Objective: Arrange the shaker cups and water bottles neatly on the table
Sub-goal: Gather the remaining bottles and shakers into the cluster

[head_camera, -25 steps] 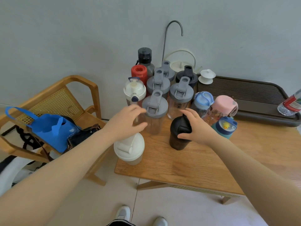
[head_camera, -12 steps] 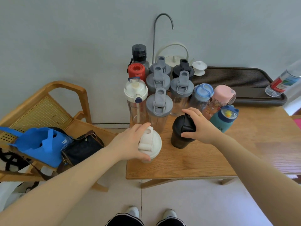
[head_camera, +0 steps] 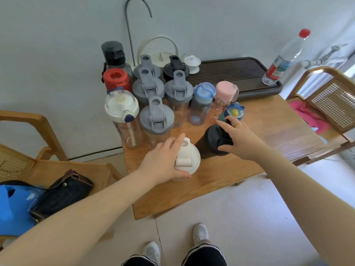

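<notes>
My left hand [head_camera: 163, 162] grips the lid of a cream shaker cup [head_camera: 189, 159] standing near the front of the wooden table [head_camera: 230, 181]. My right hand [head_camera: 239, 140] holds the top of a black shaker cup [head_camera: 208, 144] just right of it. Behind them stand several grey-lidded clear shakers [head_camera: 156, 116], a white-lidded bottle [head_camera: 122, 108], a red-lidded bottle [head_camera: 115, 78], a dark-capped bottle [head_camera: 113, 53], a blue-lidded bottle [head_camera: 203, 93], a pink-lidded bottle [head_camera: 225, 92] and a small teal duck bottle [head_camera: 235, 111].
A dark slatted tray [head_camera: 240, 73] lies at the back right with a red-capped plastic water bottle [head_camera: 284, 58] on its end. A white teapot [head_camera: 159, 56] and small lidded cup [head_camera: 192, 63] sit by the wall. Wooden chairs flank the table; the left chair [head_camera: 38, 131] holds bags.
My left hand went from the grey-lidded shaker to the cream shaker and closed on its lid. My right hand stayed on the black shaker. The view swung left and tilted.
</notes>
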Available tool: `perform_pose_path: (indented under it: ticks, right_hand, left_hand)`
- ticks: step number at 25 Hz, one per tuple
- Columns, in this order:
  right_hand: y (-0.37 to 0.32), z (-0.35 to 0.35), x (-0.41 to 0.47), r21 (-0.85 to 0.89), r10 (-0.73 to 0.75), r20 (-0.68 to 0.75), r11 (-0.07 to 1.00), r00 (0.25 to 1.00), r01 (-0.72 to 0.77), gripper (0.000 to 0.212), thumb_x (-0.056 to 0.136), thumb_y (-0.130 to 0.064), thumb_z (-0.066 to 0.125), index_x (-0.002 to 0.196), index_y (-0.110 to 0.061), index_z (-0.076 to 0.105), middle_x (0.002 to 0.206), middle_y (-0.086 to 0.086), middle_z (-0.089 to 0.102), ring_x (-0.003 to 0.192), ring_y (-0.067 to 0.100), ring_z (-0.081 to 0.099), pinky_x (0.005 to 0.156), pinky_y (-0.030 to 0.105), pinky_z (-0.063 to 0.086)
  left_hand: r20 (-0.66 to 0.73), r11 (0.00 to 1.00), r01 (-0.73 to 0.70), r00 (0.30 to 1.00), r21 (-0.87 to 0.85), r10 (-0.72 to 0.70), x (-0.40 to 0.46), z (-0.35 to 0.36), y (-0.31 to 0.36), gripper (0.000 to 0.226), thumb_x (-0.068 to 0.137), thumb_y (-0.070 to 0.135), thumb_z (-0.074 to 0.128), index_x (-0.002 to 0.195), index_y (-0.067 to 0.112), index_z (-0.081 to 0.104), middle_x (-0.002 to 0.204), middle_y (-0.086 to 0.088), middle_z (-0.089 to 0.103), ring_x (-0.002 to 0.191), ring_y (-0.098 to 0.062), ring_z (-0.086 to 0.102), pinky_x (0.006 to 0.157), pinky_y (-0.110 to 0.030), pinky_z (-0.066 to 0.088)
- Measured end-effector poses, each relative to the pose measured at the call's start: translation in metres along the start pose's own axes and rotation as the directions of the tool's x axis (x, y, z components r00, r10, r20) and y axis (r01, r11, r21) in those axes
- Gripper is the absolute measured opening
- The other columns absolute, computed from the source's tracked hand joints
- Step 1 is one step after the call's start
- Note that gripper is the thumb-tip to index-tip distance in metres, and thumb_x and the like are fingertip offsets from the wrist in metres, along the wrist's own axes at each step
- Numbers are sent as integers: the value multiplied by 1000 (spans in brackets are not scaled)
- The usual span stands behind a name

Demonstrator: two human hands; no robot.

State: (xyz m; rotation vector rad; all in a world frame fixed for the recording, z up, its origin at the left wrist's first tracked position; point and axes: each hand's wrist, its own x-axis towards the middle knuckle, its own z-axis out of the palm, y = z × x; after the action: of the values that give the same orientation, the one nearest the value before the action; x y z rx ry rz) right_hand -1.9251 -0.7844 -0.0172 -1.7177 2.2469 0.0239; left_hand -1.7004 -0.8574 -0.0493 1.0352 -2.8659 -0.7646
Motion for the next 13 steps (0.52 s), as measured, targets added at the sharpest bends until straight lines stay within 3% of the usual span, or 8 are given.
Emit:
perform_pose_path:
  ticks: [4,9,11,13]
  right_hand:
    - [27,-16,2,-55,14,57,998,998,-10,75,80,-40,63,143,-28,24,152,8,19,134,31,28,107,41,33]
    - [45,-27,11,-192,-142,123,968,982,164,81,75,-58,60,141,-31,22,148,1,28,134,26,27,109,42,26]
    - [56,-37,14,-125,-212,67,968,975,219,78,76,-63,55,141,-29,27,148,-1,31,136,25,25,110,43,23]
    - [68,-51,29,3,-246,-80,969,966,247,65,81,-55,54,136,-24,37,145,1,37,134,26,30,108,43,26]
  left_hand:
    - [13,1000,-10,1000,-30,10,20,3,15,109,65,58,70,143,32,-2,144,6,26,122,-23,38,90,-37,41]
    - [-28,995,52,998,-83,-55,49,8,35,110,64,56,72,143,32,-1,145,7,24,125,-21,35,89,-34,40]
    - [-19,992,94,995,-89,-96,57,9,44,110,63,54,73,143,32,0,146,6,23,125,-22,35,90,-36,40]
    - [-5,987,134,991,-85,-135,61,7,48,110,62,54,73,143,32,1,147,6,23,125,-22,36,90,-37,41]
